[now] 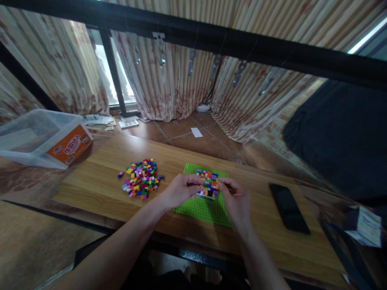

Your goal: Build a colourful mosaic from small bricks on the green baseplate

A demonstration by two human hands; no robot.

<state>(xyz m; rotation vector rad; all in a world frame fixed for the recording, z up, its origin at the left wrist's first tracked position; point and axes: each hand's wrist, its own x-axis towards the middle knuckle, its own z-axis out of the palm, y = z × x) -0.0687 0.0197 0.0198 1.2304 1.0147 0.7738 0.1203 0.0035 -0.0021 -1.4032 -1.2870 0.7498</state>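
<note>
A multicoloured block of small toy bricks (208,181) is between my hands, over the green studded baseplate (205,211). My left hand (181,190) closes on its left side, with the thumb and fingers at the edge. My right hand (237,201) grips the right edge between thumb and index finger. Whether the block rests on the baseplate or is raised off it I cannot tell. Left of my hands lies a loose pile of small coloured bricks (142,178), with one purple and pink piece (120,175) slightly apart.
The wooden table (104,181) carries a black phone (288,208) on the right. A clear plastic bin (45,139) with an orange label stands beyond the left end. A dark metal bar (196,30) crosses above, before striped curtains (169,84). Papers (98,121) lie behind.
</note>
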